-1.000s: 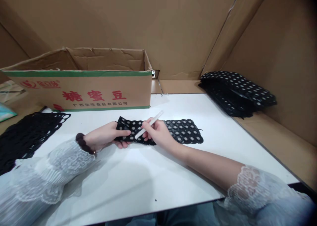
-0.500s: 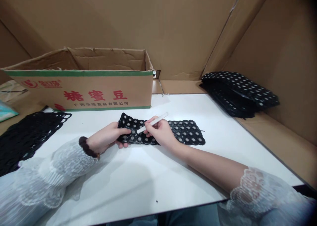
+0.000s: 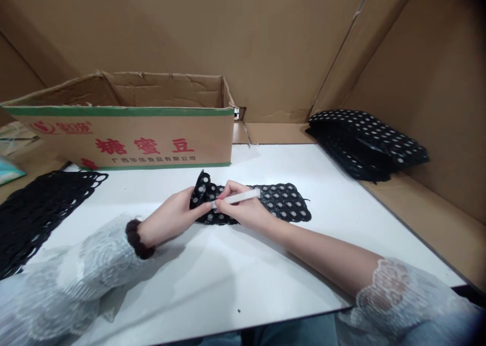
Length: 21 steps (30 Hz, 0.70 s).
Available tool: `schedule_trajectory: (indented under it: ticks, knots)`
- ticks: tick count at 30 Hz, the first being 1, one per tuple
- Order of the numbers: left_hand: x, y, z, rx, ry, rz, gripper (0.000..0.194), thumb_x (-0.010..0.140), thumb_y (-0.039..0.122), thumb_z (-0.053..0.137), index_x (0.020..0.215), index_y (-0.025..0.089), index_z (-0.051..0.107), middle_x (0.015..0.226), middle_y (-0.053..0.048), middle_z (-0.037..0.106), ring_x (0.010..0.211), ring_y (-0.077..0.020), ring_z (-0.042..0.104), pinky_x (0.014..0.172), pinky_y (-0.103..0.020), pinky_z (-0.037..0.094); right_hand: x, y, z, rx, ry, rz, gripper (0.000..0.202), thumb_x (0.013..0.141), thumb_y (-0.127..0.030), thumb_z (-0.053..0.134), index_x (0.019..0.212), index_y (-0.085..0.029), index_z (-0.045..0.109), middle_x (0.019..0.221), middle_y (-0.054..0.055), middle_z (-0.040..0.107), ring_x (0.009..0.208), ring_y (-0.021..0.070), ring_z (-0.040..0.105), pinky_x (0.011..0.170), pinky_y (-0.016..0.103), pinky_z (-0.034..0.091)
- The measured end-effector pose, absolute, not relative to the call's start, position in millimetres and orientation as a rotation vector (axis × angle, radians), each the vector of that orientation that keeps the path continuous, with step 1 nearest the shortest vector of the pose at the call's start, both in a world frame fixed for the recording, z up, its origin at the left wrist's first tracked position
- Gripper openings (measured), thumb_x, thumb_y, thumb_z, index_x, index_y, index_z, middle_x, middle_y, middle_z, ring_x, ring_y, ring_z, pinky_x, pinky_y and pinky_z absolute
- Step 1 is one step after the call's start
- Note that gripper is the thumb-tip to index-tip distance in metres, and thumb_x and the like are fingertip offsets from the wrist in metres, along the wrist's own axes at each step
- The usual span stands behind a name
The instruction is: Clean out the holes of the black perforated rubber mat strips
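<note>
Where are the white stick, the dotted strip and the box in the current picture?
White stick [image 3: 238,198]: head view, on the middle of its shaft.
Dotted strip [image 3: 286,203]: head view, on its uncovered right part.
Box [image 3: 161,127]: head view, on its front wall, above the large red lettering.

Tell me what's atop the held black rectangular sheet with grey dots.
The right hand, gripping a slim white stick, covers part of the sheet; the left hand holds its raised left end. Dots beneath are hidden.
</note>
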<state>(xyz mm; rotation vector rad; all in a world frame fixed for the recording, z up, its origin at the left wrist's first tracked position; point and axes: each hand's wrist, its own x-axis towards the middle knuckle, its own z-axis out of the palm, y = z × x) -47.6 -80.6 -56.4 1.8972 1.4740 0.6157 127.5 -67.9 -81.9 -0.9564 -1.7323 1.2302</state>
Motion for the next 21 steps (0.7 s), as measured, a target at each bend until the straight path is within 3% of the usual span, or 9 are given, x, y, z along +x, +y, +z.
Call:
schedule_trajectory:
  ticks: [6, 10, 13, 17, 21]
  knots:
    - [-62, -72, -51, 1.817, 1.527, 0.351, 0.033, 0.066, 0.048, 0.057, 0.056, 0.017, 0.053, 0.043, 0.001, 0.052, 0.042, -0.0137, 0.045, 0.04, -0.021, 0.028, 130, -72, -75, -0.928, -1.792, 1.262, 0.006, 0.075, -0.023, 0.048, 0.071, -0.018, 0.047, 0.065, 0.0, 0.06, 0.06, 0.0101, 0.054, 0.056, 0.021, 0.039]
    - [-60, -72, -52, 1.717, 1.466, 0.4, 0.029, 0.067, 0.043, 0.058, 0.057, 0.017, 0.053, 0.044, 0.002, 0.05, 0.041, -0.0117, 0.042, 0.04, -0.021, 0.029, 131, -72, -77, -0.937, -1.817, 1.261, 0.002, 0.076, -0.021, 0.046, 0.075, -0.019, 0.047, 0.066, -0.001, 0.059, 0.061, 0.0102, 0.053, 0.055, 0.021, 0.039]
    - [-55, -74, -51, 1.694, 1.438, 0.472, 0.026, 0.068, 0.04, 0.057, 0.06, 0.016, 0.052, 0.044, 0.003, 0.046, 0.04, -0.0103, 0.039, 0.039, -0.02, 0.027, 133, -73, -78, -0.901, -1.871, 1.254, 0.01, 0.079, -0.02, 0.04, 0.083, -0.019, 0.05, 0.071, -0.001, 0.058, 0.064, 0.0103, 0.053, 0.058, 0.022, 0.04]
    - [-51, -75, -51, 1.676, 1.369, 0.578, 0.024, 0.068, 0.038, 0.058, 0.062, 0.015, 0.051, 0.049, 0.003, 0.044, 0.045, -0.0087, 0.038, 0.041, -0.018, 0.03, 133, -75, -77, -0.788, -2.066, 1.047, 0.022, 0.08, -0.013, 0.034, 0.08, -0.019, 0.056, 0.081, 0.001, 0.058, 0.075, 0.0109, 0.053, 0.07, 0.024, 0.04]
    - [-53, -76, -56, 1.596, 1.337, 0.607, 0.024, 0.069, 0.038, 0.058, 0.066, 0.015, 0.051, 0.055, 0.003, 0.045, 0.048, -0.0088, 0.04, 0.042, -0.018, 0.035, 134, -79, -79, -0.696, -2.164, 0.855, 0.02, 0.082, -0.013, 0.034, 0.078, -0.017, 0.052, 0.079, 0.002, 0.053, 0.079, 0.0114, 0.049, 0.077, 0.025, 0.039]
